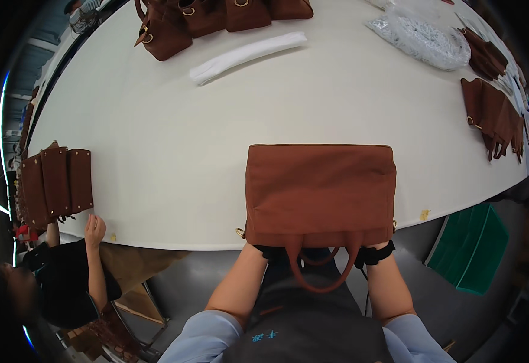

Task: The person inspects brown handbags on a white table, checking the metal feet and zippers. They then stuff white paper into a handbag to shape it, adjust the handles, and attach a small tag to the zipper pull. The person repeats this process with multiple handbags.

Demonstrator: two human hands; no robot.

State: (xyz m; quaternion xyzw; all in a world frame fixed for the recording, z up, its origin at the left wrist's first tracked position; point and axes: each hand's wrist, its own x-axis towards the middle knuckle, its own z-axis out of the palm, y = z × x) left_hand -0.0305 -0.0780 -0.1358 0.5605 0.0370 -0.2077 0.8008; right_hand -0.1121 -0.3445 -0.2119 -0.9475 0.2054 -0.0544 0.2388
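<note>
In front of me at the table's near edge is a brown handbag [321, 193], one broad side facing up. Its two looped handles [322, 287] hang toward me past the edge, and small gold rings show at its sides. Both my forearms reach in to the bag's near side, with a black band at each wrist. My left hand [254, 251] goes out of sight at the bag's left corner, my right hand [378, 245] at its right corner. The bag hides the fingers of both, so their grip on it does not show.
Several brown bags [228, 18] stand at the table's far side, near a white wrapped roll [249, 57]. Clear plastic wrapping [421, 42] and brown leather pieces [491, 115] lie at right. Another person's hand [95, 228] is beside brown bags [56, 184] at left. A green bin [470, 248] stands below.
</note>
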